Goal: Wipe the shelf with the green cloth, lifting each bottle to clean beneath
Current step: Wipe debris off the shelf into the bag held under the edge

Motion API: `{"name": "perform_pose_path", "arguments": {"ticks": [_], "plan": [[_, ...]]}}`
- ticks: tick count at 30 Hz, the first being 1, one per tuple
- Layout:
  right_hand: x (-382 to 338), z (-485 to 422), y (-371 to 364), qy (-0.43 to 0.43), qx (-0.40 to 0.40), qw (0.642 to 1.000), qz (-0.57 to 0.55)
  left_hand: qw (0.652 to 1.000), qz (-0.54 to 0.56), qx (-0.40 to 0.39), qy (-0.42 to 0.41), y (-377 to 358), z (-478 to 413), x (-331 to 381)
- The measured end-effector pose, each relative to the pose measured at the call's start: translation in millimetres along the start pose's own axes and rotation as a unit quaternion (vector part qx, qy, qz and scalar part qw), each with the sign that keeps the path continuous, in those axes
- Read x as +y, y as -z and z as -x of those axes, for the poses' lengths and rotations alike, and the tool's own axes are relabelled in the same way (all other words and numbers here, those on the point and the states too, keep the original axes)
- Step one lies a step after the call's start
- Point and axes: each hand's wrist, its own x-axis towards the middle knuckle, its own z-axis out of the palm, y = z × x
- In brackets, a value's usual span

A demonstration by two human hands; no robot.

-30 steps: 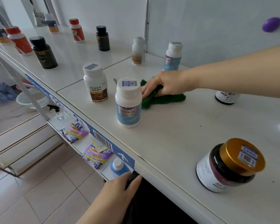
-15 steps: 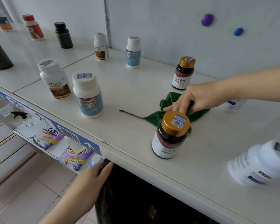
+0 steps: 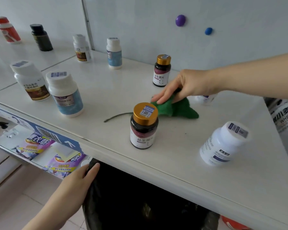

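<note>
1. Fingers (image 3: 163,97) of the right hand (image 3: 186,85): straight, close together, pressed flat on the green cloth (image 3: 178,110). Thumb not clearly visible.
2. Green cloth: bunched up on the shelf (image 3: 106,90), about mid-depth, just behind the front gold-capped bottle (image 3: 144,126). Cannot tell whether cloth and bottle touch.
3. Left hand (image 3: 80,180): below the shelf's front edge, fingers straight and together, resting on the rim of a black bag (image 3: 140,196). Not curled round anything.
4. Front gold-capped bottle: dark, upright, white label, sticker on the cap, near the front edge.
5. Back gold-capped bottle (image 3: 162,70): upright near the wall, just left of the right hand.
6. Blue-label white bottle (image 3: 65,94) and brown-label white bottle (image 3: 29,80): upright, side by side at front left, well apart from the cloth.
7. White bottle at front right (image 3: 223,143): upright, apart from the cloth.
8. Small white bottle (image 3: 204,98): mostly hidden behind the right wrist.
9. Back row, left of the back gold-capped bottle: blue-label bottle (image 3: 114,53), brown-label bottle (image 3: 81,48), black bottle (image 3: 41,37), red bottle (image 3: 7,29), all upright.
10. Thin dark strand (image 3: 116,116): lying on the shelf left of the front gold-capped bottle.
11. Wall: purple knob (image 3: 180,20), blue knob (image 3: 208,31).
12. Lower shelf (image 3: 7,138): purple packets (image 3: 37,145) lying flat.
</note>
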Motion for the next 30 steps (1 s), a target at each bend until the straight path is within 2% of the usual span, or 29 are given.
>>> {"name": "perform_pose_path", "arguments": {"ticks": [6, 14, 19, 25, 30], "plan": [[14.1, -3.7, -17.5, -0.011, -0.104, 0.992, 0.076, 1.000, 0.016, -0.003, 0.023, -1.4, 1.6, -0.5], [11.8, 25.2, -14.2, -0.123, -0.092, 0.979, 0.133, 0.999, 0.004, -0.028, 0.019, -8.8, -2.5, 0.0], [12.9, 47.2, -19.8, -0.188, -0.024, 0.974, 0.123, 0.999, -0.003, -0.046, 0.002, -9.0, -5.9, -1.5], [18.3, 81.8, -33.1, -0.290, 0.056, 0.954, 0.045, 0.998, -0.023, -0.037, -0.036, -10.5, -4.5, 0.9], [34.5, 107.3, -47.6, -0.366, 0.210, 0.902, 0.086, 0.995, -0.024, -0.084, -0.041, -15.2, -4.5, 4.7]]}}
